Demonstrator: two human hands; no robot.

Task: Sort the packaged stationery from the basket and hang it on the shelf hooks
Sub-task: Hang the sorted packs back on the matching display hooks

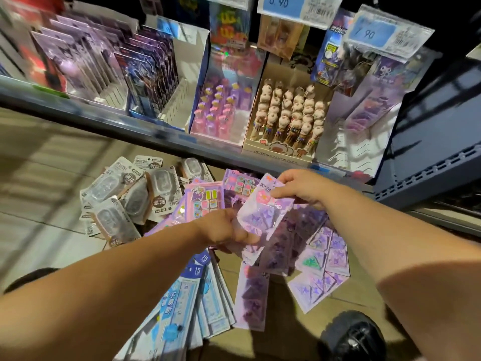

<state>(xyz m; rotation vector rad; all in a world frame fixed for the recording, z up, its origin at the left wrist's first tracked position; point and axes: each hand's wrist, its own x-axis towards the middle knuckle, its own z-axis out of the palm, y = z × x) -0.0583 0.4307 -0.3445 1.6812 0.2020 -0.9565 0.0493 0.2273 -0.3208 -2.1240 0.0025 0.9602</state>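
Both hands are closed on a single purple pack (260,217): the left hand (223,227) is clamped on its lower end, with further purple packs seemingly gathered beneath the palm, and the right hand (302,188) is pinched on its printed header. The pack is held tilted above a spread of stock whose support cannot be made out; no basket rim is seen. Nearest the body, a fan of blue ruler packs (187,300) is laid out. Beside it, more purple triangle packs (320,259) are scattered under the right forearm. Further off, grey-and-white carded packs (125,196) are heaped at the left, and pink sticker cards (208,201) lie between them and the hands.

Beyond the pile, a shelf edge (130,121) is crossed, and display boxes of pink pens (221,108) and brown figure-topped pens (289,115) are stood on it. Higher up, hung goods are seen under price tags (377,32).

For the step judged to be in hand, one pack should be separated cleanly. The header should be kept pinched near its top so that the hang hole, which cannot be seen here, is left free. Matching packs should be gathered with headers aligned, so that a matching hook can be threaded in one pass.
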